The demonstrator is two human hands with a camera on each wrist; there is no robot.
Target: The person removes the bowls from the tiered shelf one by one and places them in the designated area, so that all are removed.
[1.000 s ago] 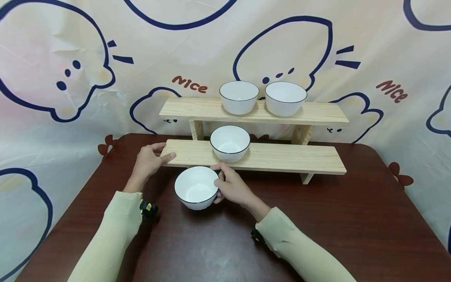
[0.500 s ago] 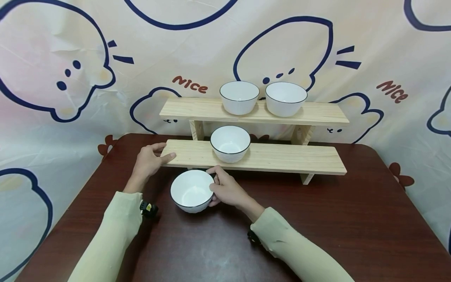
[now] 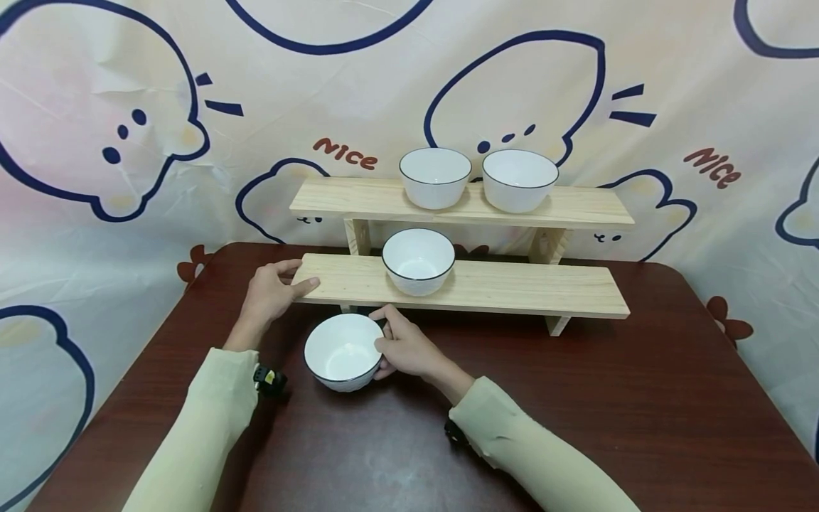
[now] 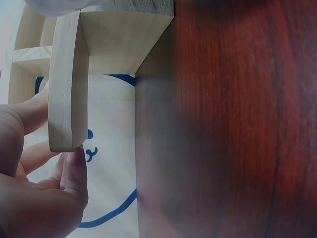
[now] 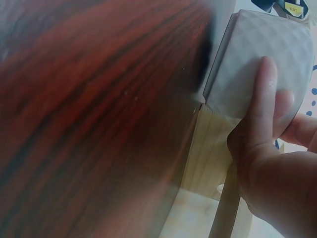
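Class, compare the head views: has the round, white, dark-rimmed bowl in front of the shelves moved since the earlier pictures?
Yes: against the pale wooden lower shelf, the round white bowl has shifted left and toward the camera.

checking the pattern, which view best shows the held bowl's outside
Right wrist: the held bowl shows its diamond pattern close up, partly behind the right hand. Head shows mainly its inside; left wrist, nothing clear.

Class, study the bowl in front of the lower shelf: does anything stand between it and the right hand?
Nothing visible does: the right hand grips the bowl directly by its side, and the lower shelf lies beyond them, not between.
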